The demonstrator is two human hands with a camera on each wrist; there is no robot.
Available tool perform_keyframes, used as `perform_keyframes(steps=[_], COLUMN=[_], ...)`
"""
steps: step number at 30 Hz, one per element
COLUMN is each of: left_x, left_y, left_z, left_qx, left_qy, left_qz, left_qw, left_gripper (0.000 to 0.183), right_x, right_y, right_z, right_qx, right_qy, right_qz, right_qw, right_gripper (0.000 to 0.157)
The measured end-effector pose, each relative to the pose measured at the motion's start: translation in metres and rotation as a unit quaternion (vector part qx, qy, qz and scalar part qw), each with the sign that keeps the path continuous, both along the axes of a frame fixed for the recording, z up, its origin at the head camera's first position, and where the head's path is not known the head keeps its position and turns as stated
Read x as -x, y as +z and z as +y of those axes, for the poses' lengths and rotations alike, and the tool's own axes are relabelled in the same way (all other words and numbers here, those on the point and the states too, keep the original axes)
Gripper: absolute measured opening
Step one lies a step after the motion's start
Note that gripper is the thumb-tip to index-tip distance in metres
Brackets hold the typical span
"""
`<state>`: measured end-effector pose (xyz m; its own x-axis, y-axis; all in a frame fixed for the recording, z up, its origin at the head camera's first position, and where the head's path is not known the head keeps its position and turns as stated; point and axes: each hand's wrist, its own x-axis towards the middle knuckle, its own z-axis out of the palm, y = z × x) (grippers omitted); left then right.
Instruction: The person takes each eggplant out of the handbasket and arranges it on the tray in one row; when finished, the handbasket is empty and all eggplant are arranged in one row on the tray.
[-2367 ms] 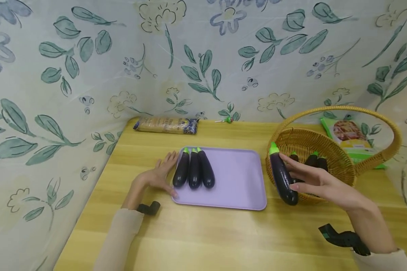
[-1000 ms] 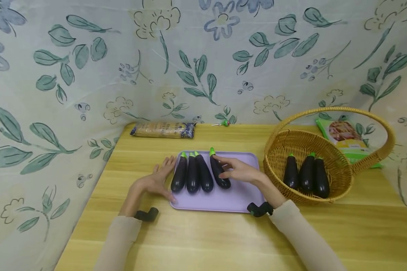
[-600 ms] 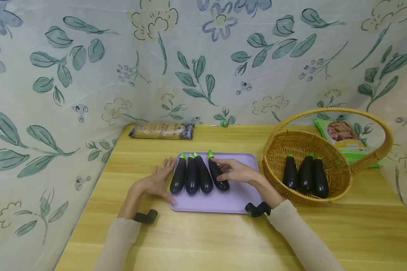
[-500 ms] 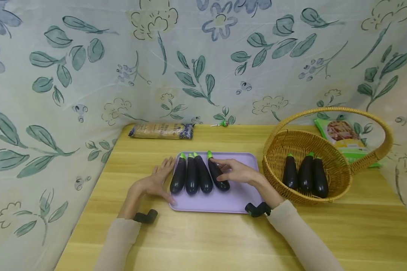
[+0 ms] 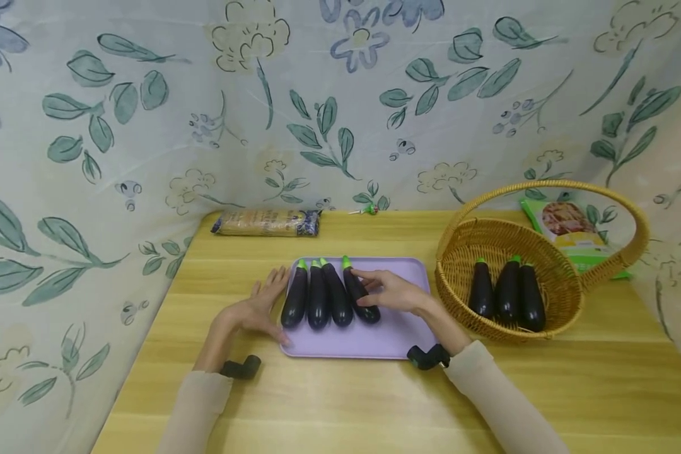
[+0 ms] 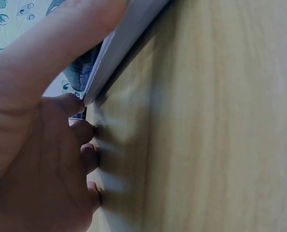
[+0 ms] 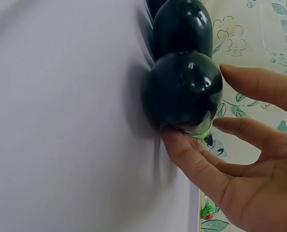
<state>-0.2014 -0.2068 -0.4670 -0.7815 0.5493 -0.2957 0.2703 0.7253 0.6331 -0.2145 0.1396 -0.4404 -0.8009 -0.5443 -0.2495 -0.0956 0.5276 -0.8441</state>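
My right hand holds a dark purple eggplant with a green stem end, lying on the lilac tray. In the right wrist view, the thumb and fingers sit around that eggplant. To its left three more eggplants lie side by side, the nearest eggplant leaning slightly toward the others. My left hand rests with fingers spread at the tray's left edge. The left wrist view has its thumb against the tray's rim and the other fingertips on the table.
Right of the tray stands a wicker basket with a tall arched handle and three eggplants inside. Behind it lies a green-edged food bag. A packet of noodles and a small green lollipop-like item lie along the back edge.
The right hand has carried an eggplant leftward from the basket's edge onto the tray, beside the other three. Over the last second both hands have stayed almost still; the view has shifted slightly.
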Motion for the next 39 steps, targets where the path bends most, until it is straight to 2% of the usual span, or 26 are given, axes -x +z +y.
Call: perform_keyframes(steps=[10,18,24,27,30,35,39], left_x=[0.001,-0.001,0.0,0.0,0.0,-0.002,-0.001], left_y=[-0.001,-0.001,-0.002,-0.002,-0.001,0.0,0.0], left_z=[0.0,-0.003,-0.003,-0.002,-0.002,-0.001,0.0], left_qx=[0.001,-0.018,-0.011,-0.004,-0.003,-0.007,-0.01], left_qy=[-0.006,-0.007,-0.009,-0.008,-0.008,-0.008,-0.011], left_qz=[0.002,0.004,0.001,0.003,0.005,0.005,0.01], left_qw=[1.0,0.9998,0.9999,1.0,1.0,0.9999,0.9998], left_gripper=[0.155,0.156,0.156,0.156,0.155,0.154,0.154], right_x=[-0.002,-0.006,-0.011,-0.019,-0.031,-0.048,-0.052], right_y=[0.0,0.004,0.01,0.023,0.044,0.086,0.115], right_z=[0.0,0.004,0.009,0.018,0.035,0.077,0.117], right_qx=[0.001,-0.016,-0.02,-0.03,-0.037,-0.029,-0.031], right_qy=[-0.002,-0.014,-0.002,0.007,0.032,0.054,0.053], right_qz=[0.004,0.0,0.011,0.015,0.015,0.006,0.019], right_qw=[1.0,1.0,1.0,0.999,0.999,0.998,0.998], right_gripper=[0.076,0.076,0.074,0.074,0.072,0.067,0.06])
